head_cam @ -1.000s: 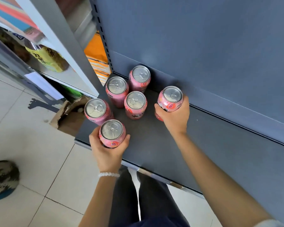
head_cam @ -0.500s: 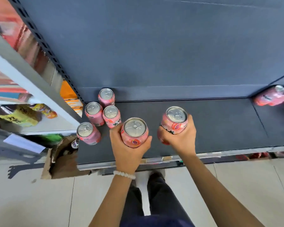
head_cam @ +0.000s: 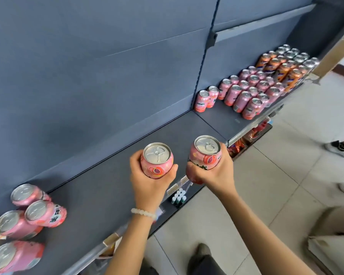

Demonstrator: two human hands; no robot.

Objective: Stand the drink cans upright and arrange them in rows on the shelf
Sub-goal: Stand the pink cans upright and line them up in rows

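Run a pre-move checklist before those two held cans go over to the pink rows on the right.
1. Left hand grips its pink can firmly: ok, fingers and thumb wrap the body.
2. Right hand grips its pink can: ok.
3. Both cans upright, lids up: ok.
4. Bare shelf between the hands and the pink rows: ok, nothing stands there.
5. Open spot beside the two rearmost pink cans: ok, bare shelf in front of them.
6. Cans unopened and undented: tabs look sealed; far sides cannot tell.
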